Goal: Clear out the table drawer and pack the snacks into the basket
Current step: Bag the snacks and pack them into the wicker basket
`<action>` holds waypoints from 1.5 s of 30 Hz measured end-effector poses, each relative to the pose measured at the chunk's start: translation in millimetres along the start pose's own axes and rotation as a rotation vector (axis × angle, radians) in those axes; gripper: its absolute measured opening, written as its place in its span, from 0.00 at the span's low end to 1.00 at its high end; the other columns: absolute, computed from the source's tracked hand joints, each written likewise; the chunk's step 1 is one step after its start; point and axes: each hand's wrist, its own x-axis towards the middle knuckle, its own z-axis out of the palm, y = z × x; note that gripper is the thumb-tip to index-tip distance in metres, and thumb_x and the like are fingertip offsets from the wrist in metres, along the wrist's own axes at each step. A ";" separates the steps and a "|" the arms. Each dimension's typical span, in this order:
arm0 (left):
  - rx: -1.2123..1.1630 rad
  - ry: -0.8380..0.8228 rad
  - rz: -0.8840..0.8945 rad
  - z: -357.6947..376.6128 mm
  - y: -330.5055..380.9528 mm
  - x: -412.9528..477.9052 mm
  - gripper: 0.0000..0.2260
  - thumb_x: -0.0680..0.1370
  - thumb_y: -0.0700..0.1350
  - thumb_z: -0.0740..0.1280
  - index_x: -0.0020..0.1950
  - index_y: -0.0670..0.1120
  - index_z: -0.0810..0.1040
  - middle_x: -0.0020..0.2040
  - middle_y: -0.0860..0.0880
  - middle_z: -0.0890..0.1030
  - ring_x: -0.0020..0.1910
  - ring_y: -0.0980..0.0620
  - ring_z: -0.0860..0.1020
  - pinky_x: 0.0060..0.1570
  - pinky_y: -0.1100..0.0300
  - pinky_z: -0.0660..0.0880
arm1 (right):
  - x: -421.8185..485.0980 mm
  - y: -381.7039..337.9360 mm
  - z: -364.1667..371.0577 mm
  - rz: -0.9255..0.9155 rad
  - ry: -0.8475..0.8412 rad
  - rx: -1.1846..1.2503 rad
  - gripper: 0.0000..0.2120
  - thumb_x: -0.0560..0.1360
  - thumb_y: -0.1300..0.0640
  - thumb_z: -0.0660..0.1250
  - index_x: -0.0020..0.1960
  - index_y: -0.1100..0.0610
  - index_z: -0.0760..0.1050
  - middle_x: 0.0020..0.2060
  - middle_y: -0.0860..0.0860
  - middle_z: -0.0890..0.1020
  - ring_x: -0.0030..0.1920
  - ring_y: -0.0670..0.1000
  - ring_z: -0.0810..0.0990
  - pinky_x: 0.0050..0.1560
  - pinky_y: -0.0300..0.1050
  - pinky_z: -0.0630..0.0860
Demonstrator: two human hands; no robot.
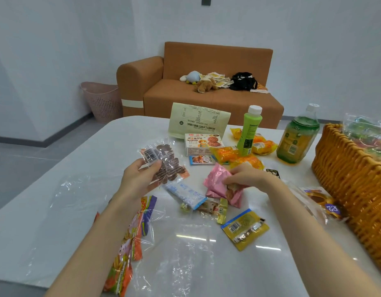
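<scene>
My left hand point(140, 176) holds a clear packet of brown biscuits point(164, 162) lifted above the white table point(56, 189). My right hand point(247, 175) pinches the pink snack packets point(217, 183) lying at the table's middle. Around them lie a blue-white sachet point(184, 192), a small brown-and-gold packet point(213, 207), a yellow packet point(245, 228) and orange packets point(230, 155). The woven basket point(356, 185) stands at the right edge with clear candy bags point(369, 133) in it. No drawer is in view.
A biscuit box point(203, 144), a pale green pouch point(198, 118), a green bottle point(249, 129) and a large tea bottle point(296, 138) stand at the back. Clear plastic with an orange-purple bag point(129, 243) lies front left. A brown sofa point(206, 91) and pink bin point(101, 99) are behind.
</scene>
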 end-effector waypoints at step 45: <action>1.281 -0.062 0.366 -3.1 -27.0 -145.1 0.35 0.73 0.65 0.64 0.76 0.56 0.57 0.75 0.51 0.62 0.73 0.46 0.57 0.70 0.47 0.56 | -191.6 21.5 33.4 -0.163 -0.024 0.975 0.12 0.74 0.54 0.70 0.56 0.58 0.75 0.42 0.54 0.85 0.39 0.51 0.84 0.40 0.45 0.81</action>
